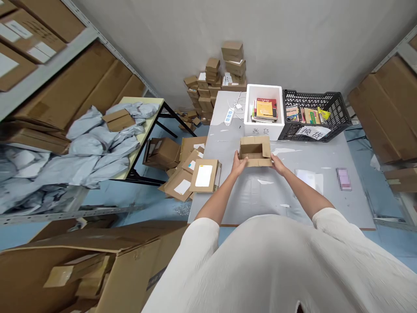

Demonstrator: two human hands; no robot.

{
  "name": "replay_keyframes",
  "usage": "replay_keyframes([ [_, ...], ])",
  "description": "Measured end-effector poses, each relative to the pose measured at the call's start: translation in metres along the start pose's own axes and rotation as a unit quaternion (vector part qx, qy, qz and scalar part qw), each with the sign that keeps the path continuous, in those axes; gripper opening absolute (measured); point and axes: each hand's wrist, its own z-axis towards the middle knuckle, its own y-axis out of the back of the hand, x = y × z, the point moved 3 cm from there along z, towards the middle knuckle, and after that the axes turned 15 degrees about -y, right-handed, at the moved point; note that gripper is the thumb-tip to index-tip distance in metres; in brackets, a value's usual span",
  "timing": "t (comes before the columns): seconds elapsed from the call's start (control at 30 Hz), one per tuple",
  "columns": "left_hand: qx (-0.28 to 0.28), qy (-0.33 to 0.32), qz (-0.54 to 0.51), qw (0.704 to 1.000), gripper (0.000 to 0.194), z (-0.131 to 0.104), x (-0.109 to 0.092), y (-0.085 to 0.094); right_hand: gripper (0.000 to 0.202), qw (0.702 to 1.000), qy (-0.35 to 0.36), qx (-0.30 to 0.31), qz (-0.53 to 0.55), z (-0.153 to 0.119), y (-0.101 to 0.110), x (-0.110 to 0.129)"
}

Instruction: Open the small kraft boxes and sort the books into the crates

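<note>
two hands, my left and my right, grasp the open cardboard box by its opposite sides, over the grey table. beyond the box stands the white foam bin of books; right of that bin, the black crate holds more.

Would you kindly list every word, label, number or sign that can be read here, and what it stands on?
"换货": paper sign on the black plastic crate.
Two handwritten characters on the white foam box: too unclear to read.
Book covers: too small.
White labels and marker writing on cartons: too blurred.
Pink item: pixelated.
Small open carton, held: no text visible.
</note>
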Motion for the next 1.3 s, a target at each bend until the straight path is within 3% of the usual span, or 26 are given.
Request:
replay_keyframes([
  [0.13, -0.002, -0.006, 0.020, 1.000, 0.088, -0.011, -0.007, 0.005, 0.051, 0.998, -0.024, -0.054, -0.011, 0.002, 0.019, -0.005],
  [0.3, -0.010, -0.045, 0.103, 0.994, 0.082, -0.023, -0.032, 0.008, 0.053, 0.996, -0.027, -0.086, -0.016, 0.000, 0.043, -0.007],
  [0.47, -0.023, -0.110, 0.171, 0.979, 0.077, -0.042, -0.062, -0.013, 0.050, 0.993, -0.029, -0.110, -0.021, -0.013, 0.069, -0.028],
  [0.6, 0.019, -0.158, 0.180, 0.971, 0.073, -0.065, -0.081, -0.055, 0.044, 0.991, -0.039, -0.130, -0.019, -0.031, 0.099, -0.060],
  [0.8, 0.138, -0.216, 0.156, 0.954, 0.069, -0.100, -0.094, -0.143, 0.027, 0.986, -0.068, -0.155, -0.004, -0.062, 0.157, -0.111],
  [1.07, 0.291, -0.169, 0.128, 0.933, 0.062, -0.134, -0.076, -0.249, 0.026, 0.966, -0.103, -0.231, -0.045, -0.082, 0.235, -0.174],
  [1.3, 0.351, -0.098, 0.097, 0.926, 0.061, -0.152, -0.052, -0.314, 0.033, 0.957, -0.079, -0.269, -0.077, -0.075, 0.275, -0.204],
])
